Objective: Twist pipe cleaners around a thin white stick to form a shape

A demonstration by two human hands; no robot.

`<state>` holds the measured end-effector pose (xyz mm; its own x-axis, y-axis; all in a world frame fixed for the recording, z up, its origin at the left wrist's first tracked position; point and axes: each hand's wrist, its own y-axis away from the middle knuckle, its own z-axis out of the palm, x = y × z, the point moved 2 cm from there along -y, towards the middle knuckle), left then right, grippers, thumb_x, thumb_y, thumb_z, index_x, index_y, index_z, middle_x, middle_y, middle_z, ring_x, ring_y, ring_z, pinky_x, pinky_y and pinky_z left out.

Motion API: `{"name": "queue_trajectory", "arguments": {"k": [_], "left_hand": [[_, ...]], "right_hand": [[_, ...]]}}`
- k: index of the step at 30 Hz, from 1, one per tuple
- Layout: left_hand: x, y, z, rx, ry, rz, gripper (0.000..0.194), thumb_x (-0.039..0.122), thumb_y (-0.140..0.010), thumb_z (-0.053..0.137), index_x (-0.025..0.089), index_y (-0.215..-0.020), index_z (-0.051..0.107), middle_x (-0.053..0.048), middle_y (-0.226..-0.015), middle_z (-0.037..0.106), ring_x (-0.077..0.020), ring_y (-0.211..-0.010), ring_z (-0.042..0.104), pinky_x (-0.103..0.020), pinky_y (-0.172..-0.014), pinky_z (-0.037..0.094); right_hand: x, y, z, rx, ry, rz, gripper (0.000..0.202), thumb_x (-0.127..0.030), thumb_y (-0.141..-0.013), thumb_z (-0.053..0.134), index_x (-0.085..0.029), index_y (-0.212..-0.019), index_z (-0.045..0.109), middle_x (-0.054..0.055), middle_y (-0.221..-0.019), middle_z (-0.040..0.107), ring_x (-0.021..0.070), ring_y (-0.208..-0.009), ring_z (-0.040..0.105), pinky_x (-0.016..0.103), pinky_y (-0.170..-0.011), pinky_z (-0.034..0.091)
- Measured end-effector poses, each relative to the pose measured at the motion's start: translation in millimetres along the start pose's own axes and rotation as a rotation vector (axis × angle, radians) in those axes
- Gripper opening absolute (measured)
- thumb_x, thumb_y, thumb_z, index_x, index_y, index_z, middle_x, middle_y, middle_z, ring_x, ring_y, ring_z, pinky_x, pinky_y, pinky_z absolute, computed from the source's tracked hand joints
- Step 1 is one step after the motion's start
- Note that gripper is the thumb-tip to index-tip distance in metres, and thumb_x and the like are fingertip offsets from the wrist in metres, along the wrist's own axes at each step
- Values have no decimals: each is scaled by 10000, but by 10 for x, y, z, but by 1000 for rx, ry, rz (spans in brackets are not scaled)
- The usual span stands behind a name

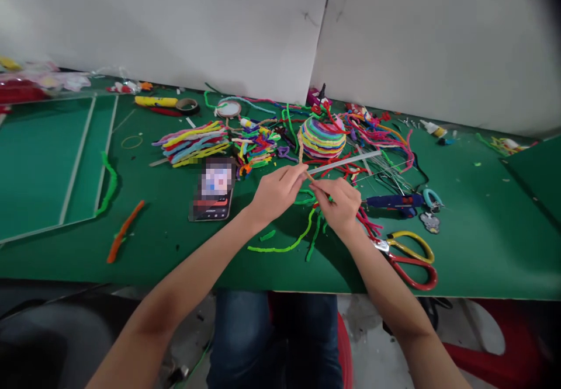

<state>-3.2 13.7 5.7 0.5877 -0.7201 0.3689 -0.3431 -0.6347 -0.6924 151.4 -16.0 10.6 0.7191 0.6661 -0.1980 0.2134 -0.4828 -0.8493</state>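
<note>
Forearms (210, 260) extend over near edge of tabletop (65, 260). Step, as judged: shaping tan fuzzy strand (301, 148), at near-left side of striped ball (322, 139). Left hand (278, 190) and right hand (339, 202) pinch strand between fingertips. Further bending calls for steady left grip, light right pressure.

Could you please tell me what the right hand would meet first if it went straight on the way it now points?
The right hand would probably meet the left hand first, at its fingertips; a thin tan strand is held between them. Depth is hard to judge here.
</note>
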Motion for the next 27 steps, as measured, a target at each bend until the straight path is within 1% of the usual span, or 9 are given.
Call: {"name": "queue_trajectory", "arguments": {"k": [4,7,10,12,14,16,19,23,27], "left_hand": [[-93,-22,-39,51,95,-69,242,165,-900,469,140,-1137,509,-62,-943,703,-131,-885,680,-221,-734,537],[-136,-46,-72,75,83,-78,190,161,-897,476,149,-1054,582,-57,-932,701,-135,-887,674,-240,-769,531],[-136,-67,-84,57,113,-92,205,161,-895,479,154,-1020,642,-63,-950,676,-127,-866,661,-250,-770,526],[-130,-75,-83,19,172,-128,212,171,-890,494,162,-1017,664,-71,-1005,649,-112,-827,651,-243,-739,523],[-122,-80,-77,-64,250,-168,213,179,-884,508,167,-1022,670,-70,-1026,648,-96,-762,640,-237,-709,516],[-117,-83,-70,-179,348,-245,233,181,-885,506,165,-1069,648,-46,-921,681,-80,-644,613,-229,-666,504],[-119,-83,-58,-316,514,-430,268,223,-890,500,151,-1139,570,-4,-749,688,-67,-496,550,-212,-580,473],[-123,-88,-37,-338,714,-572,171,286,-893,487,143,-977,529,-38,-823,706,-56,-477,538,-202,-532,447],[-106,-98,-38,-345,717,-562,176,289,-905,447,149,-938,548,-44,-806,701,-52,-461,506,-197,-491,416]], "right_hand": [[-62,15,-15,8,-37,-28,116,-140,-783,656,-228,-857,637,-5,-722,726,110,-577,611,248,-536,466],[-86,12,-17,18,-56,-35,124,-136,-776,662,-226,-858,635,-4,-714,724,110,-573,619,247,-523,463],[-81,-2,-26,30,-60,-46,146,-131,-782,652,-229,-889,639,3,-732,726,123,-608,639,257,-545,479],[-62,-13,-39,43,-39,-49,175,-113,-784,642,-234,-911,641,10,-761,727,132,-652,652,268,-580,491],[-30,-21,-52,55,0,-32,189,-103,-791,628,-239,-920,649,17,-798,729,138,-694,658,277,-615,496],[7,-21,-55,49,28,9,181,-113,-804,613,-241,-924,662,26,-836,730,141,-724,657,284,-642,499],[54,-6,-39,7,17,99,153,-151,-830,590,-232,-925,678,36,-859,727,147,-746,656,289,-674,512],[72,25,-9,-27,-56,223,132,-201,-841,586,-219,-930,682,30,-822,724,137,-692,649,264,-638,516],[70,39,0,-66,-95,309,128,-238,-859,564,-214,-920,674,28,-792,716,137,-652,643,263,-600,512]]}}
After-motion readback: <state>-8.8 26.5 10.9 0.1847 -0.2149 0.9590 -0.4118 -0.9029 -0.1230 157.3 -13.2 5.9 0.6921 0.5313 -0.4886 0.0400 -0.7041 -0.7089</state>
